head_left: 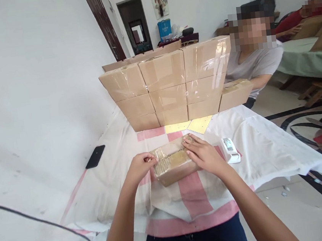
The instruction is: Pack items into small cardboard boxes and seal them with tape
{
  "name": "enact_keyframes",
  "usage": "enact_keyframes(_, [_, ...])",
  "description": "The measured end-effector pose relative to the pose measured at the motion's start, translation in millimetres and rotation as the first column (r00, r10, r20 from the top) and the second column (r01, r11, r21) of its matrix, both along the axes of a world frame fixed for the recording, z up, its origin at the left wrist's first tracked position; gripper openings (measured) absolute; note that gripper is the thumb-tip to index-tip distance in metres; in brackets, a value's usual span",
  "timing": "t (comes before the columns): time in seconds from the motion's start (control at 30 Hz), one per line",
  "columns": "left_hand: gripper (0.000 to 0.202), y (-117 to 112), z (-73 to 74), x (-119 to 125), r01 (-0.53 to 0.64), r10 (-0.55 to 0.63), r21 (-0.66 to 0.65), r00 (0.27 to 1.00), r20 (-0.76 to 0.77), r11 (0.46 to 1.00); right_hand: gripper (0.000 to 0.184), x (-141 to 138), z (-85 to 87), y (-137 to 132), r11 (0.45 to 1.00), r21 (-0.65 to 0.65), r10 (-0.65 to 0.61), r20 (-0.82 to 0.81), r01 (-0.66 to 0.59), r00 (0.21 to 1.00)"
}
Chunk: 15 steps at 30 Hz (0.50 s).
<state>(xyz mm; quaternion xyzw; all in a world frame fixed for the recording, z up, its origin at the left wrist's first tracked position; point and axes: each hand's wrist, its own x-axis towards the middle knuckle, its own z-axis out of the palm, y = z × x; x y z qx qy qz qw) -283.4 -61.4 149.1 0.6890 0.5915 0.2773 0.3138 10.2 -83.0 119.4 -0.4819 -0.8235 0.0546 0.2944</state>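
A small cardboard box (pixel 174 166) wrapped in clear tape lies on the white and pink cloth (pixel 192 197) in front of me. My left hand (pixel 140 167) is closed, its fingers pinching at the box's left end. Flat on the box's right top lies my right hand (pixel 203 154), fingers stretched out and pressing down. A white tape dispenser (pixel 229 150) sits just right of my right hand.
A wall of taped cardboard boxes (pixel 169 85) is stacked at the far side of the cloth. A black phone (pixel 95 156) lies to the left. A seated person (pixel 254 61) holds another box (pixel 235 92) at the right; a second person sits behind.
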Motion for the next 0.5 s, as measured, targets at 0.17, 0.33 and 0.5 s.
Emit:
enact_keyframes(0.17, [0.030,-8.4,-12.3,4.2,-0.055,0.078,0.134,0.981,-0.175,0.989,0.043,-0.9,3.4,-3.6,0.999,-0.033,-0.007,-0.024,0.006,1.000])
enact_keyframes(0.33, [0.038,-2.6,-32.8,-3.7,-0.050,0.103,0.210,0.963,-0.249,0.976,0.044,-1.5,7.8,-6.8,0.996,-0.091,-0.018,-0.068,0.012,0.997])
enact_keyframes(0.5, [0.041,9.6,-44.0,-15.5,0.037,0.026,0.188,0.945,-0.325,0.982,0.045,-1.8,9.0,-9.4,0.988,-0.151,-0.032,-0.108,0.015,0.994])
